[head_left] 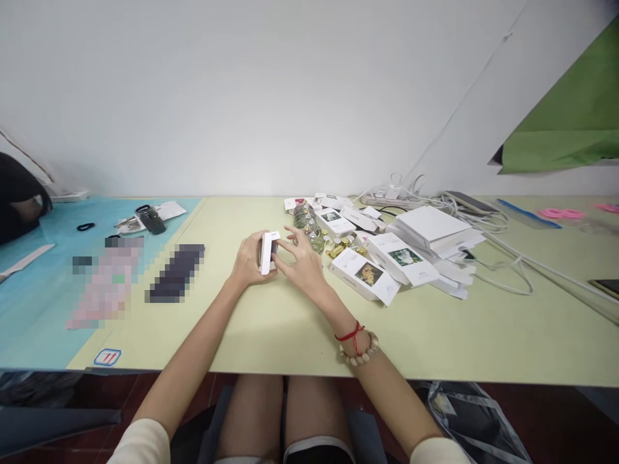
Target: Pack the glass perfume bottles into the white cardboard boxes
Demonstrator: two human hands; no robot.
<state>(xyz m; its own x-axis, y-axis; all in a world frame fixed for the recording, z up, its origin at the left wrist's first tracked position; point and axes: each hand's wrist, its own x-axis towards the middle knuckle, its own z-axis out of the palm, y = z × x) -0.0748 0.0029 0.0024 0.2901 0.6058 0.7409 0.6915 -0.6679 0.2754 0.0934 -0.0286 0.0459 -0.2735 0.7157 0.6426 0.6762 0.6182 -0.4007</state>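
My left hand (247,261) is wrapped round a small white box (267,251), held upright just above the pale green table (271,322). My right hand (302,261) is beside it, fingers spread and fingertips touching the box's open end. A red string and a bead bracelet sit on my right wrist (355,345). Just right of my hands lie several white boxes with flower pictures (367,270), small gold-capped pieces (338,248) and a clear bottle (309,229).
A stack of flat white boxes (430,225) and a power strip with tangled white cables (483,225) fill the right back. A blue mat (39,283) at left carries scissors (147,216) and blurred-out items. A person's dark hair (19,193) shows at the left edge.
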